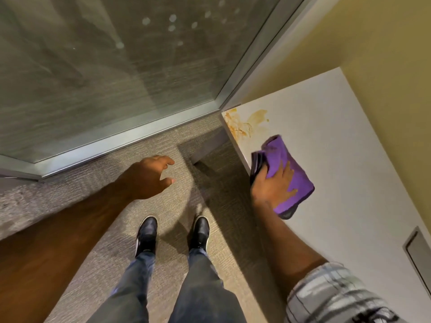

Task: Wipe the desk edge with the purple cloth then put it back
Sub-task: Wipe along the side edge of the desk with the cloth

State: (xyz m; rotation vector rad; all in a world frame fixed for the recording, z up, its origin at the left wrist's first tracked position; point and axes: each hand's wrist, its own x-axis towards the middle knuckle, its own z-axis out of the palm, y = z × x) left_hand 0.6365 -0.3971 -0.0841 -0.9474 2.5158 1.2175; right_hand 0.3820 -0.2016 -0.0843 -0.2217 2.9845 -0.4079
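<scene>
Now the right hand (274,183) presses the purple cloth (283,176) flat on the white desk (338,141), at its near edge.

Fingers spread over the folded cloth, thumb curled around its edge side, gripping it. An orange-brown smear (242,123) stains the desk corner just beyond the cloth. The left hand (149,176) hangs over the carpet (70,199), loosely opened and holding nothing, well apart from the desk.
</scene>
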